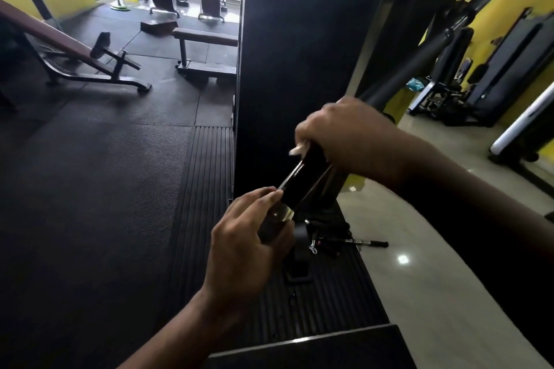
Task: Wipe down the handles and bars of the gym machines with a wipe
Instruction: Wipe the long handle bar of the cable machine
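Note:
A long dark pull-down bar (302,178) runs from the lower middle up to the right, where it hangs from a hook. My left hand (245,246) grips its near end by the shiny end cap. Higher on the bar, my right hand (350,141) is wrapped round the grip with a white wipe (298,148) pressed against it; only a corner of the wipe sticks out by my fingers.
The machine's tall black column (293,54) stands just behind the bar. A loose cable handle (344,241) lies on the ribbed base plate (323,302). An incline bench (75,54) and a flat bench (207,39) stand on the rubber floor at left. More machines (494,69) line the yellow wall at right.

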Demonstrator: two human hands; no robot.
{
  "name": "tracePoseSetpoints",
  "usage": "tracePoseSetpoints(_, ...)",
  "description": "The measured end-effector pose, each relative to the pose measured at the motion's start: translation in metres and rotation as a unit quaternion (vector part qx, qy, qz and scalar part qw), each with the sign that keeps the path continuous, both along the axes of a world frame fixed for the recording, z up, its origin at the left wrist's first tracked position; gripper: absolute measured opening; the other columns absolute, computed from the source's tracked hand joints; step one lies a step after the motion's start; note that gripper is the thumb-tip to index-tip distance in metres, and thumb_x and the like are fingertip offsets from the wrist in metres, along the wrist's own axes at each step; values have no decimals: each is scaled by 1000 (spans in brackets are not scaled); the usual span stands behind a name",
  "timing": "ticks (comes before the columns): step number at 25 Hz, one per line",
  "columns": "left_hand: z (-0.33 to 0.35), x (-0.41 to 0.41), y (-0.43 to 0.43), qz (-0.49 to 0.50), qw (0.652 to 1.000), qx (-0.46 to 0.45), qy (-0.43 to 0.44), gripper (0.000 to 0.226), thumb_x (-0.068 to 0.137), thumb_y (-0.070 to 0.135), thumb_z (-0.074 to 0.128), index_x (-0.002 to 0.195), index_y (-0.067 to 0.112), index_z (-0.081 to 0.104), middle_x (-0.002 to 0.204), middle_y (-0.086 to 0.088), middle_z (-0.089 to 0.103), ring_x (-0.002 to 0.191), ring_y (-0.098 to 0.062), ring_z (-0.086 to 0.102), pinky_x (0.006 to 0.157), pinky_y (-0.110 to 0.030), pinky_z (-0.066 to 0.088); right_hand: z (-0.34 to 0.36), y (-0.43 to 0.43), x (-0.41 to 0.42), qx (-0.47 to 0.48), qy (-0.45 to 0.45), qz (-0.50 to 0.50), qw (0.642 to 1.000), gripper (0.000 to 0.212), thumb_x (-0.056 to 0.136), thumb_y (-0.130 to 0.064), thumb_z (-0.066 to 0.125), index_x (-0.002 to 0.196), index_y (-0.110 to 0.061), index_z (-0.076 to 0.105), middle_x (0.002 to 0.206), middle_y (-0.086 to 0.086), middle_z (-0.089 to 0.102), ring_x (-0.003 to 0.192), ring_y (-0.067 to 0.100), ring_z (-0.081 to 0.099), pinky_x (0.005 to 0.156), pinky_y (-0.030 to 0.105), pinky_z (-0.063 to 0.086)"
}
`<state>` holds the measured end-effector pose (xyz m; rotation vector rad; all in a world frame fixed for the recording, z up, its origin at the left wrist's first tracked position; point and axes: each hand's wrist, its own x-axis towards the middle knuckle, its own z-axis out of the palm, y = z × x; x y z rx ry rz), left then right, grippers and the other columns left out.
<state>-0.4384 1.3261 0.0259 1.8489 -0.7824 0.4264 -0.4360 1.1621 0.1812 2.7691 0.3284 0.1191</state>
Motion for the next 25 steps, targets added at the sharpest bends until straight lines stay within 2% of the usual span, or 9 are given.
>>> tracePoseSetpoints(3, 4, -2, -3, -1, 1000, 20, 11, 43, 80, 25, 77, 120, 14, 67, 121, 8, 64, 109, -5, 59, 94, -13, 43, -18, -10, -14, 5, -53, 35, 998, 29, 93, -36, 44, 109, -27, 66, 108, -5, 67, 109, 17, 57, 95, 41, 45)
tracePoseSetpoints(5, 4, -1, -5, 9, 1000, 22, 11, 46, 79, 27, 76, 122, 14, 66, 122, 8, 64, 110, -6, 59, 95, -18, 45, -42, -12, -29, 135, -134, 23, 981, 30, 93, -26, 47, 113, -21, 69, 114, -1, 68, 113, 19, 55, 97, 39, 46)
tracePoseSetpoints(9, 5, -2, -6, -3, 999, 31, 7, 58, 77, 19, 79, 132, 18, 60, 122, 16, 59, 107, -4, 60, 92, -22, 50, -112, 0, -46, 282, -379, -25, 881, 28, 93, -13, 52, 112, -4, 71, 112, 10, 62, 103, 23, 54, 88, 26, 45)
tracePoseSetpoints(12, 3, 2, -12, -3, 999, 34, 11, 49, 82, 19, 76, 129, 19, 63, 121, 13, 62, 107, -5, 61, 89, -22, 52, -147, 31, -46, 532, -441, -118, 713, 19, 89, -6, 63, 104, -14, 69, 110, 5, 62, 104, 12, 60, 87, 31, 53)
tracePoseSetpoints(16, 0, 10, -17, -4, 999, 39, 3, 40, 88, 24, 68, 127, 16, 64, 123, 7, 63, 110, -6, 60, 88, -16, 51, -149, 53, -38, 853, -324, -191, 362, 14, 94, -7, 60, 104, -11, 67, 107, 7, 71, 107, 21, 66, 98, 42, 52)
tracePoseSetpoints(17, -1, 12, -18, 4, 999, 39, -1, 39, 88, 23, 69, 126, 14, 65, 122, 6, 63, 111, -6, 59, 89, -17, 50, -146, 48, -35, 883, -302, -191, 305, 12, 95, -8, 59, 104, -8, 67, 107, 8, 72, 108, 23, 66, 101, 45, 50)
tracePoseSetpoints(19, -3, 15, -20, 14, 999, 40, -12, 38, 88, 22, 70, 125, 13, 66, 122, 5, 63, 113, -7, 58, 93, -16, 47, -141, 42, -26, 905, -290, -185, 250, 13, 95, -9, 59, 106, -6, 65, 106, 9, 72, 107, 25, 66, 105, 48, 47)
tracePoseSetpoints(23, -4, 17, -20, 16, 999, 30, -26, 36, 88, 18, 69, 123, 12, 66, 120, 5, 63, 110, -8, 60, 91, -22, 51, -150, 58, -22, 926, -235, -200, 218, 24, 99, -12, 54, 122, -8, 60, 121, 15, 67, 117, 33, 62, 105, 50, 46)
tracePoseSetpoints(25, -4, 20, -19, 21, 999, 17, -37, 36, 88, 16, 70, 123, 10, 66, 121, 2, 65, 112, -9, 60, 93, -25, 51, -144, 41, -12, 949, -219, -171, 152, 29, 100, -10, 51, 128, -4, 58, 128, 20, 63, 114, 30, 63, 104, 45, 45)
